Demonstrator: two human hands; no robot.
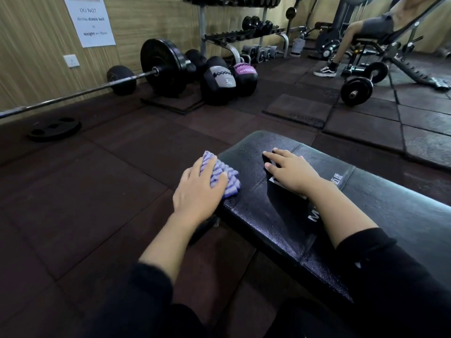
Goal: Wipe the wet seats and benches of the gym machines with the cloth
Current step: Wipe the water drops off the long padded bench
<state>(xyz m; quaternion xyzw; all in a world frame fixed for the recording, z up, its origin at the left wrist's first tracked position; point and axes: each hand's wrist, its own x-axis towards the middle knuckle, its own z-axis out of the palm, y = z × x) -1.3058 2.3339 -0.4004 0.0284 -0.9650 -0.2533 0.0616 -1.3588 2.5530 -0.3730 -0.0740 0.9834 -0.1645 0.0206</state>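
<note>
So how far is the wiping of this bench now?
In hand: the left hand presses the cloth on the bench's left edge, while the right hand rests flat on top. Whether any part is already dry cannot be told. Left: probably the bench's remaining length.

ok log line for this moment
left hand: presses cloth on bench edge | right hand: flat on bench | step: wiping
</note>
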